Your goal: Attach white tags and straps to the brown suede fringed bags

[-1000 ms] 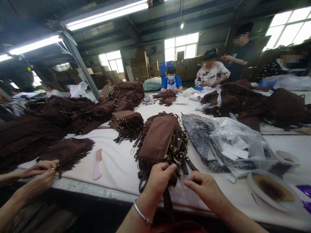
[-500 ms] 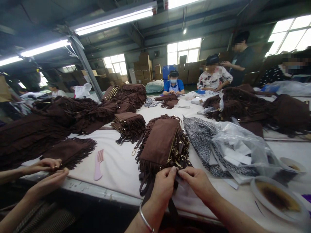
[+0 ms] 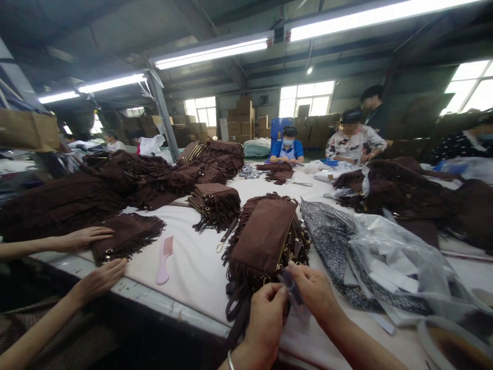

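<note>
A stack of brown fringed pouches [image 3: 265, 234] with gold zips and clasps lies on the white-covered table just beyond my hands. My left hand [image 3: 265, 318], with a silver bangle at the wrist, pinches at the near end of a dark, blurred strap piece [image 3: 295, 293]. My right hand [image 3: 314, 288] has thumb and fingers closed on the same piece, higher up, beside the stack's near right corner. The two hands almost touch. Brown straps hang over the table edge left of my left hand. A loose strap with a gold clasp [image 3: 227, 235] lies left of the stack.
At left, a co-worker's hands [image 3: 98, 275] rest on a fringed pouch [image 3: 131, 234]. A pink comb [image 3: 165, 259] lies between us. A smaller pouch stack [image 3: 215, 203], grey woven fabric [image 3: 327, 236], a clear plastic bag [image 3: 389, 257] and a round tub [image 3: 454, 341] surround my work. Several people sit beyond.
The view has shifted, so the scene sits lower and further right. My right hand has risen above my left, and the piece between them now shows. The co-worker's hands have spread over their pouch.
</note>
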`<act>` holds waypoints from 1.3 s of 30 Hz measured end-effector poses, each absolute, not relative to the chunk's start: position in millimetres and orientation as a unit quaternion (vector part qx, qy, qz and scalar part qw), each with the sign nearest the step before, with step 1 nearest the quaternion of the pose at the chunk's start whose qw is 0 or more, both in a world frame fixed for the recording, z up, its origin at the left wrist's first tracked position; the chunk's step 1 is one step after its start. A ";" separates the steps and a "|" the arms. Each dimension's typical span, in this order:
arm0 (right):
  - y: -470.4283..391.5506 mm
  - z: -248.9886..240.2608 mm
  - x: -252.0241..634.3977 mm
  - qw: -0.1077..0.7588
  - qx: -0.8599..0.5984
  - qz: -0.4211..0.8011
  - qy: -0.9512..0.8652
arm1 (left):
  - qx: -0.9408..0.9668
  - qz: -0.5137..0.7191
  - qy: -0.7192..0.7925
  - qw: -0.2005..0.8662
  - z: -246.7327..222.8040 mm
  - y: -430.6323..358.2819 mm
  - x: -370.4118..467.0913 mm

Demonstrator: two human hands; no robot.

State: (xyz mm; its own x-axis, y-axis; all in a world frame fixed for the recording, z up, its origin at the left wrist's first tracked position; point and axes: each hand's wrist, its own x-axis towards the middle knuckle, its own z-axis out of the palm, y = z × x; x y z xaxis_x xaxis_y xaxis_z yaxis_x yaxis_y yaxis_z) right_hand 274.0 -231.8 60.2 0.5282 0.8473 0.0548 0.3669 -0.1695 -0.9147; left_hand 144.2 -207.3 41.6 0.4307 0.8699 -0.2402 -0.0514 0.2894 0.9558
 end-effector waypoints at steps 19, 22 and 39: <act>-206.8 82.6 277.8 0.412 -0.716 0.341 -0.448 | 0.342 0.376 0.428 0.747 38.1 -201.4 138.6; -203.7 85.4 276.0 0.403 -0.726 0.322 -0.454 | 0.215 0.382 0.428 0.790 37.2 -193.0 131.0; -261.5 70.3 244.3 0.490 -0.603 0.454 -0.436 | 0.524 0.506 0.348 0.591 86.6 -116.7 125.4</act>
